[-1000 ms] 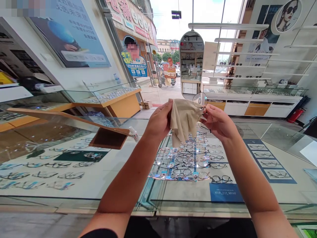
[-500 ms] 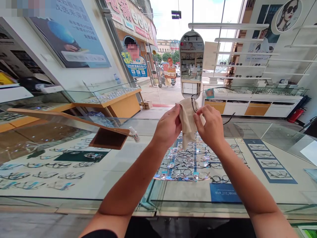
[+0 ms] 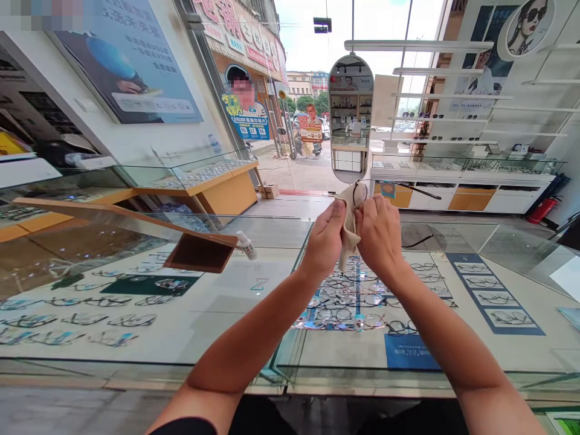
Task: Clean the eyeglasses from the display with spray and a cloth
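Observation:
Above the glass counter, my left hand (image 3: 325, 237) is closed on a beige cleaning cloth (image 3: 348, 232). My right hand (image 3: 379, 232) is closed beside it, gripping a pair of dark-framed eyeglasses (image 3: 360, 194). One lens rim shows above my fingers, with the cloth against its left side. The temples reach out to the right, and a small teal tag hangs at the upper one. My right hand hides the other lens, and its fingertips touch the cloth.
Under the glass counter top (image 3: 217, 326) lie rows of eyeglasses. A small white spray bottle (image 3: 247, 246) and a brown tilted wooden-framed stand (image 3: 199, 251) are on the left. An oval mirror (image 3: 350, 121) stands beyond my hands. Shelves and a display cabinet (image 3: 473, 196) line the right.
My left hand has moved right, closer to my right hand. The eyeglasses have turned and dropped slightly, with the temples now lower. The cloth is more bunched between the hands.

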Motion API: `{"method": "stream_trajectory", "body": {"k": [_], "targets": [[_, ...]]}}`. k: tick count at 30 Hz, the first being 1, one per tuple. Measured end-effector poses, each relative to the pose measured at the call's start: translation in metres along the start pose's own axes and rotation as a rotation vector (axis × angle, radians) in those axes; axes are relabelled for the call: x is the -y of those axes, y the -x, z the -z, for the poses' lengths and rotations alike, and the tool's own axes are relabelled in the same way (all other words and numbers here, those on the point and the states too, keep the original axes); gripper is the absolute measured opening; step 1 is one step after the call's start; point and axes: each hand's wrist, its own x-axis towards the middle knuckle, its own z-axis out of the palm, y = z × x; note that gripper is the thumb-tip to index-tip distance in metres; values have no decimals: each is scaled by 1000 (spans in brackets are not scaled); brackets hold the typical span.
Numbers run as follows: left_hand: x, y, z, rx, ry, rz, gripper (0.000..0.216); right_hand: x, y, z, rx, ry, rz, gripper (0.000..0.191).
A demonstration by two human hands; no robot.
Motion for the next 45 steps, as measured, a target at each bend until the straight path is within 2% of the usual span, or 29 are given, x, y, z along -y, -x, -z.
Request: {"method": "stream_trajectory", "body": {"k": [5,9,11,18,23,27,30,32,33,35,37,39,42,45], "targets": [[-4,0,2,72,-130,1,52,-14,-8,10,-85,-178,-39,18],[-4,3,-2,52,-138,-41,54,-22,-13,17,-251,-478,-117,17],[-2,7,-5,64,-160,-59,56,-20,-13,18,-302,-551,-172,18],[8,28,-23,177,-416,-236,52,-7,-9,17,-399,-557,-200,19],[-3,22,-14,261,-558,-242,52,-23,-17,27,-441,-614,-282,20],[-25,3,7,266,-687,-99,48,-40,-26,38,-281,-886,-381,25],[-40,-10,23,309,-654,75,36,-44,-30,46,-92,-1170,-456,27],[-48,-17,31,296,-617,117,31,-43,-32,50,39,-1323,-506,28],[-51,-19,34,272,-593,92,32,-42,-32,52,102,-1385,-526,28],[-55,-22,37,186,-560,-47,40,-40,-32,55,217,-1471,-552,28],[-57,-23,39,85,-600,-258,51,-41,-31,57,320,-1513,-555,28],[-58,-22,39,18,-706,-495,51,-42,-30,58,411,-1526,-526,27],[-60,-20,39,54,-851,-740,28,-44,-29,59,508,-1535,-454,26],[-61,-16,37,127,-949,-779,60,-43,-30,62,569,-1523,-413,25]]}}
